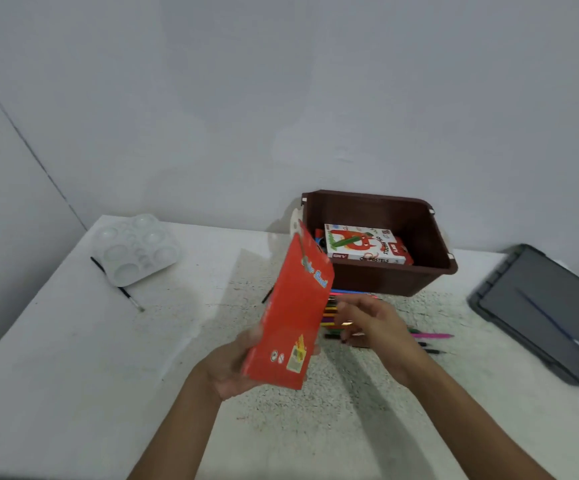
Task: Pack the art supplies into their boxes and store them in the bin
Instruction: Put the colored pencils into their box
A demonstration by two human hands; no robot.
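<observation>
Left fingers: wrapped round the lower end of the red box (291, 317); the left hand (232, 365) holds it off the desk (73, 358), tilted, top end leaning toward the bin (419, 233).
Right fingers: loosely bent and slightly apart, the right hand (376, 329) low over the loose pencils (331, 311). Motion blur; I cannot tell whether they pinch a pencil or hold nothing.
Red box: printed face toward the camera. Its open end is not visible, so its contents are unknown.
Pencils: a mixed-colour heap on the desk just in front of the bin, partly hidden behind the box and the right hand. A pink pen (433, 336) and some dark ones lie to the right of the hand.
Step in hand (judgement): loading the pencils into the red box, early on, since most of them look to be on the desk.
Next move calls for: gathering a few pencils with tips aligned, turning the box mouth toward the right hand, and sliding them in lengthwise.
Bin: brown, open, at the back of the desk. It holds a white pastels box (361, 244) lying flat, with something red beneath it; there is room left.
Lid (537, 306): grey, lying flat at the far right, with a thin blue brush (551, 322) on it.
Palette (135, 251): white, far left, lying across a black brush (128, 296). Not yet packed.
</observation>
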